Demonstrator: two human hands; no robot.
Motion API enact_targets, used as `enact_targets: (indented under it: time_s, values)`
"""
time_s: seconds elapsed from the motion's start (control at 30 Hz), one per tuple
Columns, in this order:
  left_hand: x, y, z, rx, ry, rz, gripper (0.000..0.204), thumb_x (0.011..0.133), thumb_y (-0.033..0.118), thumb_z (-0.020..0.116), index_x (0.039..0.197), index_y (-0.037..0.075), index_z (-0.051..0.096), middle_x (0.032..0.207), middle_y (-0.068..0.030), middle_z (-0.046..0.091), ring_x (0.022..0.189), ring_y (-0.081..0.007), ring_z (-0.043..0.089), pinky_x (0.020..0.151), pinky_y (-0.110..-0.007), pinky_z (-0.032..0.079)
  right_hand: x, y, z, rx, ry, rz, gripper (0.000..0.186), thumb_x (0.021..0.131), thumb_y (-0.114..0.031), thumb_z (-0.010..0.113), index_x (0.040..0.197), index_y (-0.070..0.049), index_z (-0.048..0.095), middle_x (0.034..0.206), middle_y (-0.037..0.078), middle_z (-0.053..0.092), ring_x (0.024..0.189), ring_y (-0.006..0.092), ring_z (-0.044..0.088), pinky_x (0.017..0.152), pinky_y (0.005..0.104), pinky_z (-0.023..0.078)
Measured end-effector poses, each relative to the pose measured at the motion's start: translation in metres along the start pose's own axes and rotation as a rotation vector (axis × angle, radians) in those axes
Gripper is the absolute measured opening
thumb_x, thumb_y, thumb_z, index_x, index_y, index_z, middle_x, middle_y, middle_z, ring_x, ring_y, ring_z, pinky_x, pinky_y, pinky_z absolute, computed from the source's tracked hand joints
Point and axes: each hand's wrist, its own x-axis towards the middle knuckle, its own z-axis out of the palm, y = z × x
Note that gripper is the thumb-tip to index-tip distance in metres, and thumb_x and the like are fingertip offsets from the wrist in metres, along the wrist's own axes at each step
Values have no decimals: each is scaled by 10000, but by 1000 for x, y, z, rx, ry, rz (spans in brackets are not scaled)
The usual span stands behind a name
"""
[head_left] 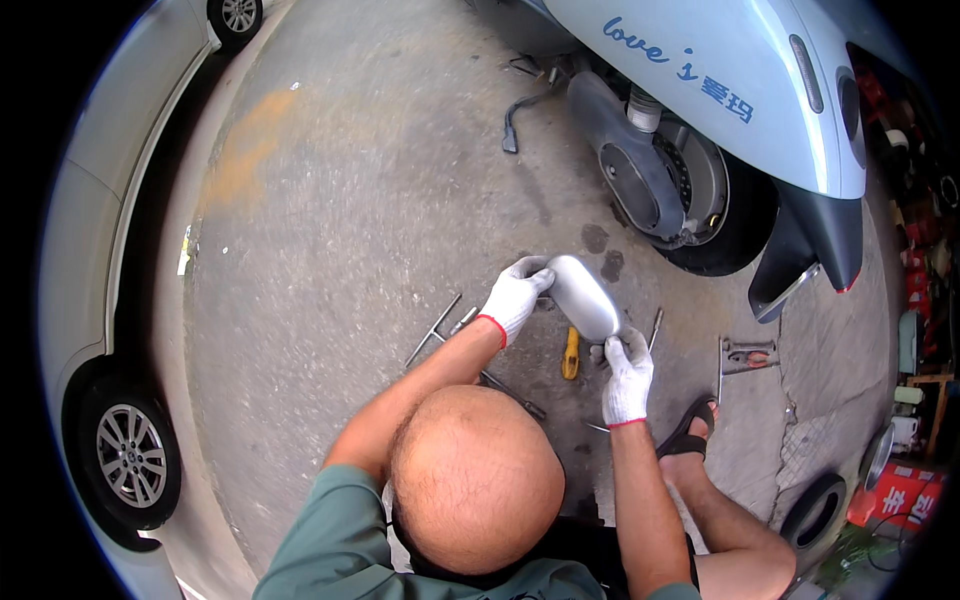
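A smooth silver oval cover point(583, 297) is held tilted above the concrete floor, between my two white-gloved hands. My left hand point(518, 295) grips its upper left end, thumb on the face. At the lower right end, the fingers of my right hand point(629, 375) pinch the edge. Below the cover lies a yellow-handled screwdriver point(570, 354). Beside my left wrist are a T-handle wrench point(434, 330) and a short metal socket piece point(463, 320). A thin metal rod point(656, 330) rests to the right of my right hand.
A light blue scooter point(700, 70) stands ahead right, its rear wheel point(715, 190) and grey drive housing point(640, 165) exposed. A cable with a connector point(510, 138) lies near it. Red-handled pliers point(756, 358) are at right, a loose tyre point(813, 510) farther back. A parked car point(85, 250) lines the left.
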Motion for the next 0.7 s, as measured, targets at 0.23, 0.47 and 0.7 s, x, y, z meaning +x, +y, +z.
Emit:
enact_targets:
  time_s: [0.23, 0.47, 0.7]
  values:
    - [25, 25, 31, -120, -40, 54, 764, 921, 265, 713, 1513, -23, 325, 1421, -155, 515, 1224, -225, 564, 992, -349, 483, 35, -11, 14, -285, 43, -222, 261, 924, 13, 623, 1182, 27, 587, 1042, 72, 631, 916, 121, 603, 833, 268, 506]
    - [67, 66, 58, -125, -76, 195, 1005, 816, 260, 817, 1548, -49, 202, 1487, -231, 426, 1326, -289, 486, 1046, -407, 440, 84, -35, 33, -487, 98, -431, 224, 913, 3, 633, 1137, 9, 614, 1011, 64, 634, 929, 135, 600, 864, 291, 489]
    - [114, 85, 65, -292, -166, 295, 869, 887, 91, 724, 1563, -6, 187, 1382, -137, 543, 1167, -175, 599, 1022, -354, 464, 113, -47, 57, -622, 70, -624, 210, 845, 49, 649, 1051, 10, 648, 1044, 132, 637, 990, 259, 635, 894, 356, 500]
